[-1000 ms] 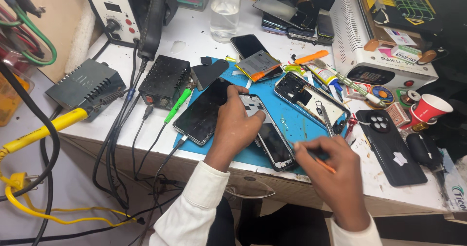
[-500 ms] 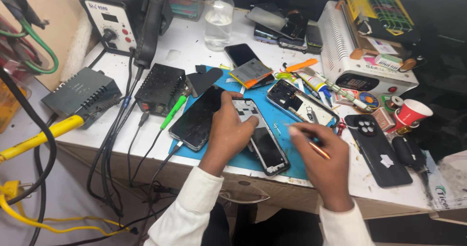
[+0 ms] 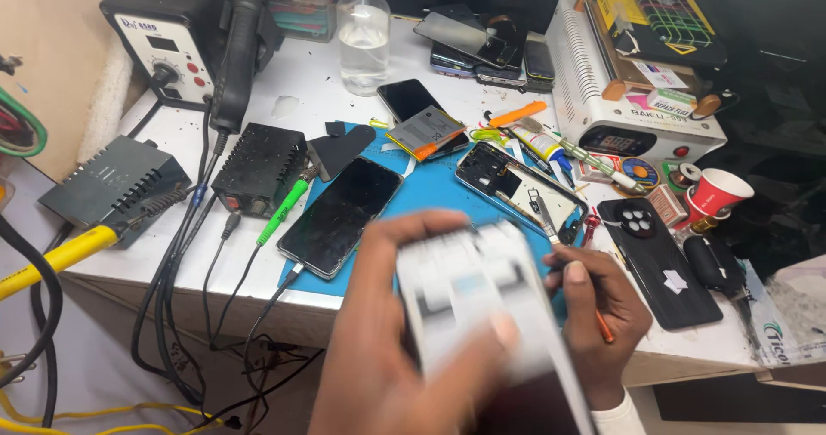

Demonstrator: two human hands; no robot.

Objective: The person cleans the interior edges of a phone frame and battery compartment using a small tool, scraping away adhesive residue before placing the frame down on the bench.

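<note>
**Head view: phone now lifted from the mat**

I see my left hand (image 3: 387, 349) holding the opened phone (image 3: 482, 306) up, blurred, where earlier it lay on the blue mat (image 3: 434, 196). My right hand (image 3: 602, 310) keeps its grip closed on a thin orange tool (image 3: 604, 325) above the surface (image 3: 301, 82).

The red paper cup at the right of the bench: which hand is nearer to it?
Right. The right hand, holding a thin orange tool, sits below-left of the red paper cup; the left hand, lifting a blurred phone, is farther left.
</note>
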